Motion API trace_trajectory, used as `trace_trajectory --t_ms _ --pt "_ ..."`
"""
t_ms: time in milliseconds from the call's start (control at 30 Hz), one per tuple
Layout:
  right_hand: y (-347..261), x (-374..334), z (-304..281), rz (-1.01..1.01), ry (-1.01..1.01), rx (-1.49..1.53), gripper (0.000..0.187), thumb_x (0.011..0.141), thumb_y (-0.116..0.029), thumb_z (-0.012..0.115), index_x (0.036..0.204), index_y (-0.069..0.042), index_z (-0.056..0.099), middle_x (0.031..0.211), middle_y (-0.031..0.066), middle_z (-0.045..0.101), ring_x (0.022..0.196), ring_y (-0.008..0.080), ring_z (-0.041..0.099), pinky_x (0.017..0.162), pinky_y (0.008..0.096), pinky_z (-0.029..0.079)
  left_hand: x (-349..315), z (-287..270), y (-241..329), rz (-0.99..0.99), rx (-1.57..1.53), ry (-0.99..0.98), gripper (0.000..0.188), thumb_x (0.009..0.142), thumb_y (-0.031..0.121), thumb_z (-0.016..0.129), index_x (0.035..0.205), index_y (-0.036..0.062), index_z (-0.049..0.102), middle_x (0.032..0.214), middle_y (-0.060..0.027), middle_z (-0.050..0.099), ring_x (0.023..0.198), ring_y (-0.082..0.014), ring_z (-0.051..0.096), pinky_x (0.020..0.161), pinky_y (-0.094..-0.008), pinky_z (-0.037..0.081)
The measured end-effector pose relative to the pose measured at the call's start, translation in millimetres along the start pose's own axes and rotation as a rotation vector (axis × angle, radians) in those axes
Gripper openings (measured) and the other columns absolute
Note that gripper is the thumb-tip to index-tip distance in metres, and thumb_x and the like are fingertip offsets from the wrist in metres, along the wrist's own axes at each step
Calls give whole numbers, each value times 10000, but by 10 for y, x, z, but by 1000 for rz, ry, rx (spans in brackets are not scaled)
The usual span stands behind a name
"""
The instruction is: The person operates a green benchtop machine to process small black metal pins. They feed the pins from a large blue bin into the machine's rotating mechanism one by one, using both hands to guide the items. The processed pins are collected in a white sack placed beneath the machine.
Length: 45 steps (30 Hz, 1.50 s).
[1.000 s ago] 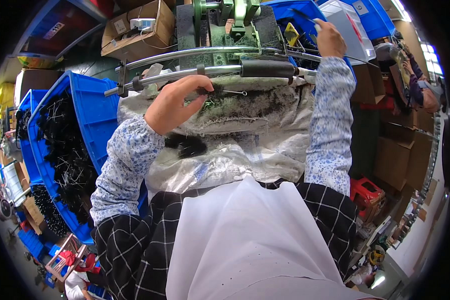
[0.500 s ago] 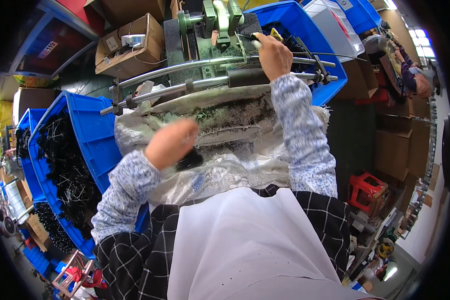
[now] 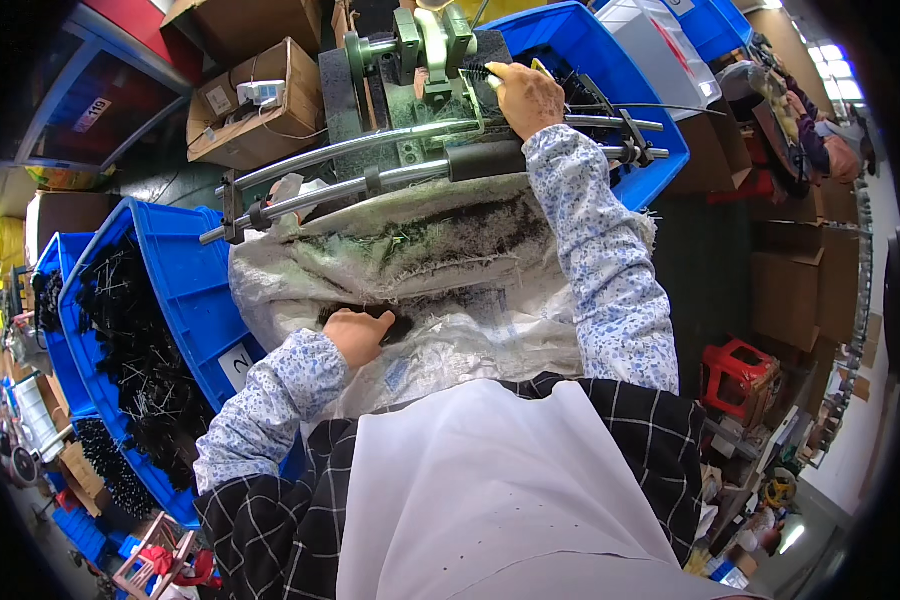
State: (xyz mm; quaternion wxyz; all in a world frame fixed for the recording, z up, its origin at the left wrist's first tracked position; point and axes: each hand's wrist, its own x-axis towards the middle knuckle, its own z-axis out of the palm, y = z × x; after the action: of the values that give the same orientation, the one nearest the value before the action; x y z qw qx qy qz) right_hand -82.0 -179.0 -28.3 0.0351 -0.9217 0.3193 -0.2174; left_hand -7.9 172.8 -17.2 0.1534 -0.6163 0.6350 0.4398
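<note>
Nearest to us, we are wearing a white apron over a checked black garment, with flowered blue-and-white sleeves running out along both forearms.

Just beyond the apron, we are resting our left hand on the crumpled white woven sack spread across our lap and the machine's front. The fingers are curling inward over a small clump of black pieces lying in a fold near the sack's near-left part; the clump is sitting right under and just past the fingertips, touching them. Whether the fingers are actually pinching any pieces, we cannot tell.

To our left, a blue bin is holding a heap of thin black parts, its wall touching the sack's left edge.

Further out, two curved metal bars are crossing above the sack's far edge, where a dark band of more black pieces is lying.

Farthest, we are stretching our right hand up to the green machine. Its fingers are pressed together, pinching a thin black piece at the machine's right side, beside another blue bin. Cardboard boxes are standing beyond, to the left.
</note>
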Motion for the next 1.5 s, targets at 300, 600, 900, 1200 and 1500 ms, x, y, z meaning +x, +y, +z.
trace_trajectory --t_ms 300,600,900,1200,1500 --pt "65 53 -39 -72 2 -150 284 804 -234 590 1072 -146 622 984 53 576 907 232 554 775 394 421 5 -110 77 -56 -31 -33 522 718 150 631 1168 20 402 834 -218 629 810 -388 605 741 -455 464" --pt "20 -51 141 -13 87 65 321 727 -165 587 1018 -31 607 895 157 627 875 316 592 804 423 459 -185 -402 -64 34 -171 133 472 738 128 538 1168 -12 402 856 -250 609 804 -391 603 722 -449 477" --pt "-503 -4 77 35 -2 -60 272 762 -238 571 986 -97 632 891 84 647 945 255 584 778 418 418 -144 -491 47 47 -151 132 451 821 341 573 1114 19 456 850 -222 621 781 -379 608 705 -432 482" --pt "459 27 0 103 -81 7 321 766 -274 597 1058 -142 627 931 88 650 918 281 610 801 425 460 -244 -616 57 276 -270 528 301 802 215 640 1053 76 547 973 -135 406 891 -272 457 802 -329 422" --pt "595 244 -550 265 -197 -163 226 869 -221 486 1008 -194 662 989 63 650 883 271 634 773 398 498 -150 -914 191 502 -623 647 328 750 -15 624 1062 50 545 1035 -100 547 934 -225 562 810 -295 459"
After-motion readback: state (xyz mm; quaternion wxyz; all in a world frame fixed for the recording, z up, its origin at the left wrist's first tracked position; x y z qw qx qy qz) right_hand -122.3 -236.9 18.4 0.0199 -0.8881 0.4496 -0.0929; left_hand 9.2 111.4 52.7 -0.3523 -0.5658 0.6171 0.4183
